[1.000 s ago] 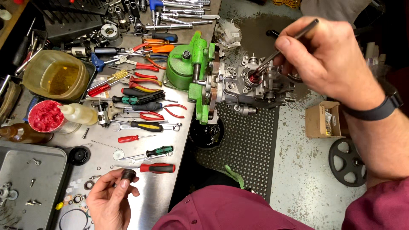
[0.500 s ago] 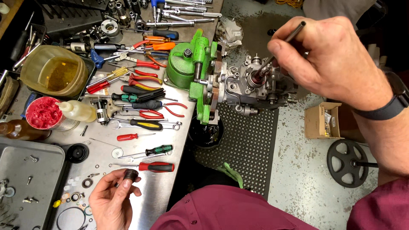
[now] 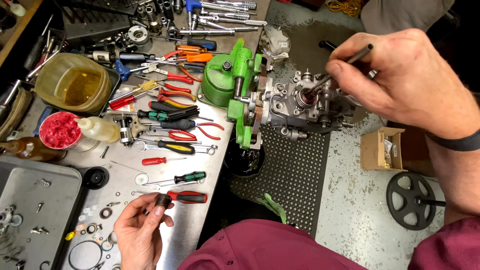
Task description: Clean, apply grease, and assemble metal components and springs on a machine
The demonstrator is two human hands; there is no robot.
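My right hand (image 3: 410,82) pinching a thin metal rod (image 3: 345,62), its tip hidden, seemingly inside the grey pump body (image 3: 305,107) in the green fixture (image 3: 235,82), left hand (image 3: 137,232) fingertips closed on a small dark ring (image 3: 163,200) over the workbench (image 3: 120,170).

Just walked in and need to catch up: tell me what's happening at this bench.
A person is working on a metal pump body clamped in a green fixture at the bench edge. The right hand holds a thin metal rod with its tip in the pump's round opening. The left hand pinches a small dark cylindrical part over the workbench, near screwdrivers and pliers.
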